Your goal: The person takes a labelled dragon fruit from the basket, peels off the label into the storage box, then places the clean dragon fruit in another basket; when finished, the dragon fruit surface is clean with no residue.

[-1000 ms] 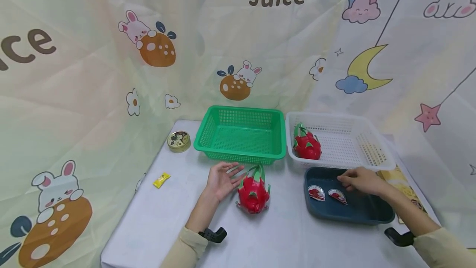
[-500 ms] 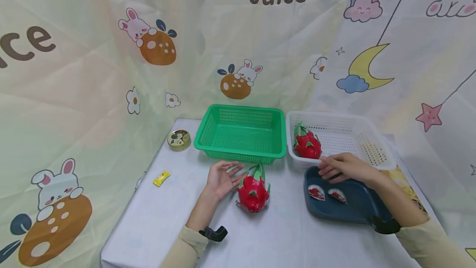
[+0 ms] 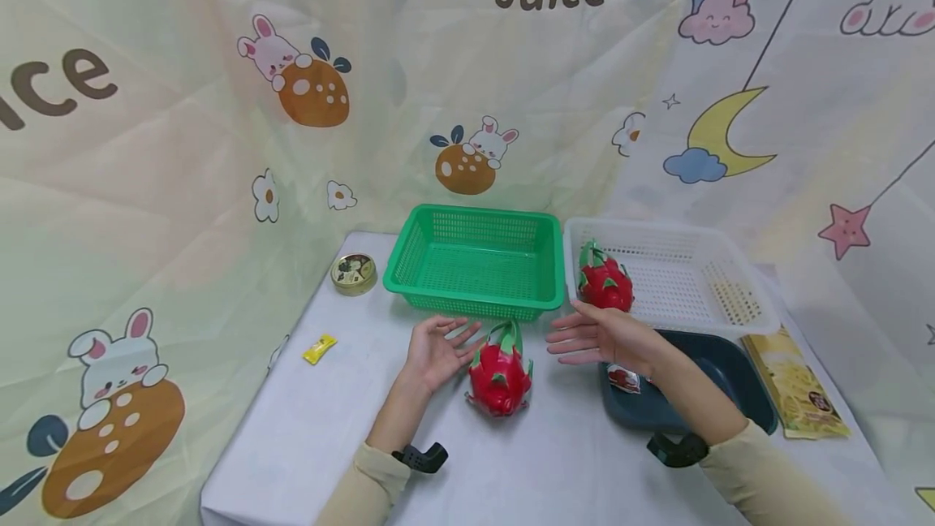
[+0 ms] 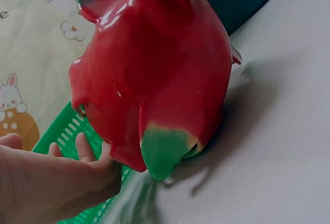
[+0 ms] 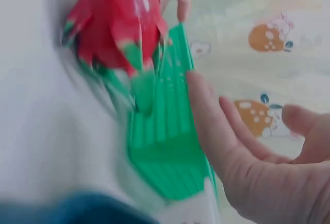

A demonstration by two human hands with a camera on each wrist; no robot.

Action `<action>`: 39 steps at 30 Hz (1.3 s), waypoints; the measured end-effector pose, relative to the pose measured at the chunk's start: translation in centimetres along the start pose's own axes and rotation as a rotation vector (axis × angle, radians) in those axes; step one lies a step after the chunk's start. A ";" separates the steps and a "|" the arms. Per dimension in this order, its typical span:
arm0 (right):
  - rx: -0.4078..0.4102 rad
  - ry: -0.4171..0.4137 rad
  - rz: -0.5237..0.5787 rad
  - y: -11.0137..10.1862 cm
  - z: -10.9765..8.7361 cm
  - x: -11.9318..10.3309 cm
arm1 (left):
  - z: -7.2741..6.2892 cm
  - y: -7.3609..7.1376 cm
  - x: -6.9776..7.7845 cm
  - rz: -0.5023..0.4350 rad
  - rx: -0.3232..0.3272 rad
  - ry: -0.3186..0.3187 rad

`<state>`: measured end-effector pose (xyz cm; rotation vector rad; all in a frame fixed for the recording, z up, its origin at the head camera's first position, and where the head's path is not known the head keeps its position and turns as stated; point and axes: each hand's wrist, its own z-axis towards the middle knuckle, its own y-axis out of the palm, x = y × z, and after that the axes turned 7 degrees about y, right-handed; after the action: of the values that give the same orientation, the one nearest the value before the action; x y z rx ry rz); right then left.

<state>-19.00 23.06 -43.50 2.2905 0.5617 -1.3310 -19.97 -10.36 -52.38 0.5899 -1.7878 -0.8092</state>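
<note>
A red dragon fruit (image 3: 500,380) with green tips stands on the white cloth, in front of the green basket (image 3: 475,299). My left hand (image 3: 441,354) is just left of it, palm up, fingers spread and relaxed; in the left wrist view the fingers (image 4: 85,149) lie right beside the fruit (image 4: 154,74). On the other side my right hand (image 3: 602,337) is held out with straight fingers toward the fruit, a gap between them. It holds nothing, and in the right wrist view its fingers (image 5: 209,116) spread over the green basket's side.
A second dragon fruit (image 3: 605,282) lies in the white basket (image 3: 745,319). My right forearm passes over a dark blue tray (image 3: 730,380) with stickers (image 3: 624,379). A yellow packet (image 3: 799,388) lies at right; a yellow-wrapped sweet (image 3: 319,349) and a round tin (image 3: 354,274) at left.
My right hand has moved left from over the blue tray toward the dragon fruit on the cloth, its fingers straightening. The left hand has stayed beside the fruit.
</note>
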 end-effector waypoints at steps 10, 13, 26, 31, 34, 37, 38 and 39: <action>0.089 0.042 -0.003 2.6 2.8 3.3 | -0.1 0.0 -0.2 -0.025 -0.007 0.001; 0.131 0.073 0.010 3.3 3.4 4.2 | -0.1 -0.1 -0.2 -0.037 -0.003 0.003; 0.126 0.174 0.166 4.5 4.3 5.5 | -0.5 -0.1 0.1 -0.092 0.014 -0.010; 0.124 0.184 0.270 4.6 4.2 5.3 | -0.6 0.0 -0.1 -0.104 0.018 -0.022; 0.113 0.183 0.289 4.5 4.0 5.2 | -0.6 0.0 -0.2 -0.106 0.019 -0.025; 0.091 0.171 0.303 4.3 4.0 5.2 | -0.6 0.1 -0.3 -0.103 0.017 -0.022; 0.084 0.165 0.308 4.3 3.9 5.2 | -0.6 0.1 -0.3 -0.104 0.016 -0.022; 0.077 0.159 0.314 4.2 3.9 5.2 | -0.6 0.1 -0.3 -0.103 0.014 -0.023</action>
<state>-17.09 18.08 -49.17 2.4391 0.1887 -1.0433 -19.25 -10.19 -52.35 0.6895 -1.7973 -0.8774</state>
